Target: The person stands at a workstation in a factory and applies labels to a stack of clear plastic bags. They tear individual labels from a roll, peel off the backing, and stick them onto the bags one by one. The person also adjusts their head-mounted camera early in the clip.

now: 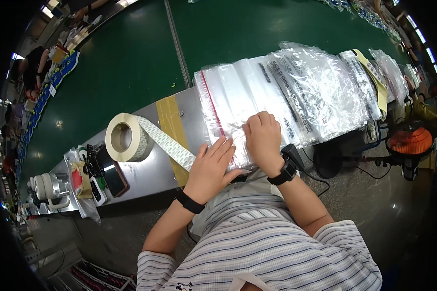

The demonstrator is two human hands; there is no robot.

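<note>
Clear plastic bags (235, 89) lie in a stack at the table's edge, a red strip running along their left side. My left hand (211, 169) lies with fingers stretched over the red-striped edge and the end of a label strip (167, 140). That strip runs back to a large roll of labels (126, 138) on its side to the left. On the bags, just right of the left hand, rests my right hand (263, 140). Its fingers are curled down, and whatever is under them is hidden.
Further bags (320, 92) with dark print overlap to the right. A green conveyor belt (121, 72) spans the far side. Left on the metal table sit a phone (114, 177) and a lidded jug (51, 189). An orange-lit fan (410, 140) stands right. Another person (34, 68) is far left.
</note>
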